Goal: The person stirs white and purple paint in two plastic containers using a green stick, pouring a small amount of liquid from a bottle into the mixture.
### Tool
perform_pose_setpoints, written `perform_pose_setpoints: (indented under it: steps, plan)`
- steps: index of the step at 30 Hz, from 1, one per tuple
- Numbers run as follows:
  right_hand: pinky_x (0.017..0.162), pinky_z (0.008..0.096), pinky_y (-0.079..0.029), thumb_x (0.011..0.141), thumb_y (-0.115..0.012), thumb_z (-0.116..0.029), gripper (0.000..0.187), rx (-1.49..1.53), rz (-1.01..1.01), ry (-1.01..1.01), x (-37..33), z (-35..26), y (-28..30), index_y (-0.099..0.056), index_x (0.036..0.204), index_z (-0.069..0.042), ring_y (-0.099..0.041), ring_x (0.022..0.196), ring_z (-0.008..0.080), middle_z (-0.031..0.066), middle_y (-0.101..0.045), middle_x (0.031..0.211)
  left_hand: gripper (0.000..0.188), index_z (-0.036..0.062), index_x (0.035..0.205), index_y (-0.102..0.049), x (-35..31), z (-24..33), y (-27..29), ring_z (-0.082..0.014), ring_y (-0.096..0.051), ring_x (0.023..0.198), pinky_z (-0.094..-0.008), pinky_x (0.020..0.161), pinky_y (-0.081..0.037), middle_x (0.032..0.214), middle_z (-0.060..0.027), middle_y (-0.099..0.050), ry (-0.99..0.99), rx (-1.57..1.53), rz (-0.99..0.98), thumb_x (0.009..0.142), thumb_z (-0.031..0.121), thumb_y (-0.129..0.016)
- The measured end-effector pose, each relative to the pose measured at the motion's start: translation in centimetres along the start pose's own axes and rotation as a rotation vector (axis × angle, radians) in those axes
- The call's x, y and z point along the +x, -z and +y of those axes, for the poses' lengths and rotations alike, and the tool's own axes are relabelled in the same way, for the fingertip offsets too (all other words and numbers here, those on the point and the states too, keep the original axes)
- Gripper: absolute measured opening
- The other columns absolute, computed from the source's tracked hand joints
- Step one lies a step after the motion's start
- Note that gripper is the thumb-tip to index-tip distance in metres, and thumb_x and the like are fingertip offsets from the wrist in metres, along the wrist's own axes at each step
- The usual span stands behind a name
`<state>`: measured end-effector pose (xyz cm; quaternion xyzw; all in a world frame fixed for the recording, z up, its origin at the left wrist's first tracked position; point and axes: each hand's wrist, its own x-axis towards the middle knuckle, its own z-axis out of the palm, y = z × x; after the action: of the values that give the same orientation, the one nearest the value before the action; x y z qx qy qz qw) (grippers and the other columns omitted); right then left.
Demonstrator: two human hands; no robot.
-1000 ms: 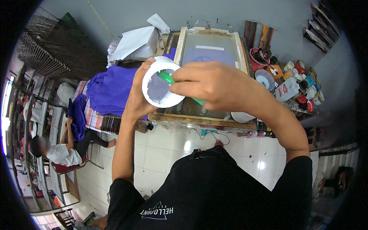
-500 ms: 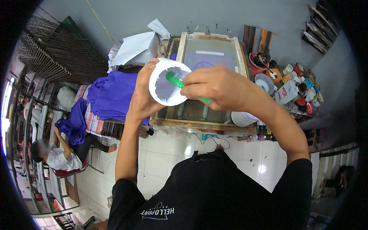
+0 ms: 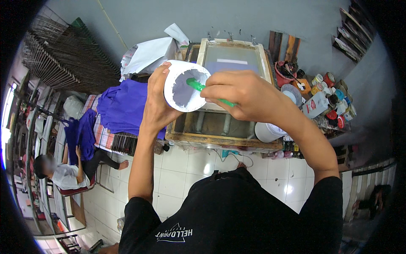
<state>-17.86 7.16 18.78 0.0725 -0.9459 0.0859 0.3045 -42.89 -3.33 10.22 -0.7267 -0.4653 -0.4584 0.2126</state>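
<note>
My left hand (image 3: 157, 99) is wrapped round a white plastic tub (image 3: 185, 67), holding it tilted with the mouth toward me. Whitish paste smears its rim, and a greyish layer coats the inside. In my right hand (image 3: 243, 95), fingers closed, is a green plastic spoon (image 3: 196, 85). Its head reaches into the tub's mouth, while part of the handle shows below my fingers. Beyond my hands, a framed printing screen (image 3: 259, 57) lies over a worn wooden-edged table (image 3: 211, 139), partly hidden by the tub and my right hand.
Purple cloth (image 3: 122, 106) is piled left of the table. A second white tub (image 3: 268, 132) stands at its right front corner. Several bottles, including a white jug (image 3: 316, 105), crowd the right side. At the left, a seated person (image 3: 69, 174) handles purple cloth.
The green spoon has shifted slightly inside the tub, its head now further in and to the right. The tub has turned a little. At left, the seated person's cloth and hands have moved.
</note>
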Motion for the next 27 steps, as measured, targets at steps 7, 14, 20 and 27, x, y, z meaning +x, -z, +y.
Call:
perform_pose_setpoints:
  steps: [7, 14, 20, 27]
  plan:
    - [0.078, 0.0421, -0.058, 0.080, -0.072, 0.000, 0.020, -0.059, 0.060, 0.101, 0.6, -0.6, 1.7, -0.071, 0.100, -0.003, -0.071, 0.091, 0.0333, 0.0118, -0.068, 0.095, 0.117, 0.0055, 0.152, -0.039, -0.2, 0.6, 0.8, -0.0422, -0.050, 0.137, -0.0497, 0.114, -0.044, 0.149, -0.0226, -0.048, 0.026, -0.016, -0.056, 0.054, 0.016, -0.103]
    - [0.078, 0.0401, -0.058, 0.080, -0.074, 0.000, 0.023, 0.134, -0.060, 0.029, 1.2, -0.7, 1.5, -0.072, 0.103, -0.003, -0.071, 0.087, 0.0332, 0.0125, -0.071, 0.099, 0.123, 0.0070, 0.154, -0.034, -0.1, 0.4, 1.0, -0.0420, -0.046, 0.141, -0.0502, 0.115, -0.044, 0.152, -0.0248, -0.044, -0.114, 0.039, 0.065, 0.053, 0.018, -0.104]
    - [0.078, 0.0413, -0.057, 0.079, -0.074, 0.000, 0.023, 0.131, 0.109, 0.048, 0.9, -1.7, 2.2, -0.071, 0.102, -0.003, -0.071, 0.086, 0.0338, 0.0124, -0.070, 0.097, 0.127, 0.0106, 0.157, -0.029, -0.4, -0.1, 0.7, -0.0432, -0.045, 0.144, -0.0510, 0.116, -0.043, 0.155, -0.0260, -0.043, -0.066, -0.093, 0.108, 0.054, 0.018, -0.104]
    - [0.079, 0.0424, -0.058, 0.075, -0.073, 0.001, 0.025, 0.046, -0.069, 0.123, 1.2, -1.3, 2.6, -0.071, 0.100, -0.003, -0.071, 0.090, 0.0332, 0.0118, -0.068, 0.097, 0.127, 0.0117, 0.157, -0.028, 0.7, 0.2, 0.7, -0.0444, -0.046, 0.143, -0.0530, 0.118, -0.039, 0.154, -0.0259, -0.045, -0.104, -0.099, 0.037, 0.054, 0.016, -0.104]
